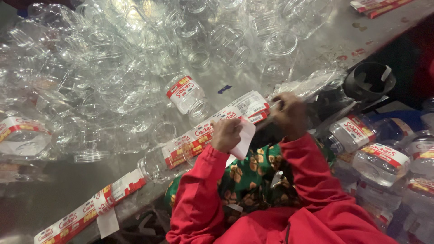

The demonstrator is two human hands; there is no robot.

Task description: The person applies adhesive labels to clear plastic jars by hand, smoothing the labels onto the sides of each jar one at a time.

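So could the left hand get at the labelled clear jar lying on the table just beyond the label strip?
Probably yes. The labelled jar lies just past the left hand, with only the flat label strip between. But that hand already holds white backing paper.

Clear empty jars [135, 68] lay heaped over the metal surface [339, 36], most unlabelled. One labelled jar [186, 94] lay on its side near the middle. More labelled jars [382, 162] were piled at right. A black roll core [370, 80] sat at the surface's edge.
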